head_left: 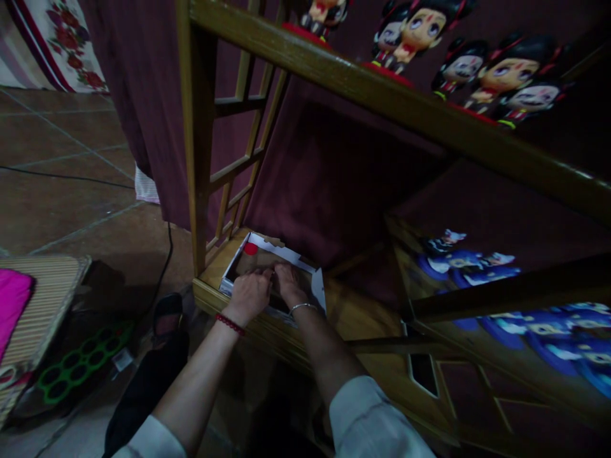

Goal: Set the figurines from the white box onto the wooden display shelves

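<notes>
A shallow white cardboard box [319, 286] with raised flaps sits on the lowest wooden shelf, with a brown inside and a round red piece [251, 249] in its far left corner. My left hand [251, 294], with a red bead bracelet at the wrist, is over the box, its fingers curled. Close beside it, my right hand [287, 283], below a silver bangle, reaches into the box with bent fingers. The fingertips of both hands come together over the brown inside. Whatever they pinch is too small and dark to make out.
Black-haired figurines [415, 35] line the upper wooden shelf [334, 70] overhead. More figurines on blue bases [544, 331] stand on shelves at right. A lattice side panel [238, 168] rises left of the box. On the floor are a green tray [76, 366] and a black cable [167, 261].
</notes>
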Demonstrator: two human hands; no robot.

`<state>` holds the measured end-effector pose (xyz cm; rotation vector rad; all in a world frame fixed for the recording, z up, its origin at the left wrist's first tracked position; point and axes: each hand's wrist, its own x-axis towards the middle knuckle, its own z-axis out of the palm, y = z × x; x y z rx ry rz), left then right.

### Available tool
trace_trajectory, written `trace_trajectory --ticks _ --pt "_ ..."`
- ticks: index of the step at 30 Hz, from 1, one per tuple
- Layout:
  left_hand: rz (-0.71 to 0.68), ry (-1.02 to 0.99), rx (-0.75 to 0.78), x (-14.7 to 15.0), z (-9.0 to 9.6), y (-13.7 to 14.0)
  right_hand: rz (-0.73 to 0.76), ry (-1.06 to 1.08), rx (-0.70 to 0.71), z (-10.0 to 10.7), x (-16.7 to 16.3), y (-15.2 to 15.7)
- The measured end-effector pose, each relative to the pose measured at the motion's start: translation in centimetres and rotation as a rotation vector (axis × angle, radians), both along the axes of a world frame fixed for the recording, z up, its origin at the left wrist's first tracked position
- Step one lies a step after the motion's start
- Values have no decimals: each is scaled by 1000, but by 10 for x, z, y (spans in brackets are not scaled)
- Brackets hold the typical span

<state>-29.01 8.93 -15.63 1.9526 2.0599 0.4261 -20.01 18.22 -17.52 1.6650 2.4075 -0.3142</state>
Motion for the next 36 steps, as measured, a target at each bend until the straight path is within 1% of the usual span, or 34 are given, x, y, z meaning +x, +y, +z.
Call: trace_trajectory --ticks 2,4,7,8,10,12,14,16,20,23,28,32,36 --pt "18 10 14 -2 0 0 9 -51 3 -1 -6 4" --pt "28 23 26 -2 0 0 21 -78 35 -2 -11 7" --pt "38 41 41 -2 -1 1 66 -33 139 -2 -15 12" --pt "40 45 38 -1 0 1 96 6 154 -2 -17 14" --pt "46 52 16 -2 1 1 176 101 133 -3 -20 19" --pt "63 51 3 -3 3 1 266 187 80 -5 -25 24" --pt "85 42 28 -6 6 0 351 241 56 -9 -31 31" --pt "97 32 63 -10 9 -1 401 247 41 -13 -39 38" --pt "103 30 27 -16 10 -1 377 185 23 -20 -52 47" --pt "96 35 11 -16 8 0 340 157 40 -23 -58 49" --pt "132 23 16 -15 4 1 245 138 71 -25 -64 49" --pt "134 9 29 -17 4 1 206 135 80 -26 -62 48" --pt "140 3 27 -16 4 1 244 160 117 -21 -51 44"
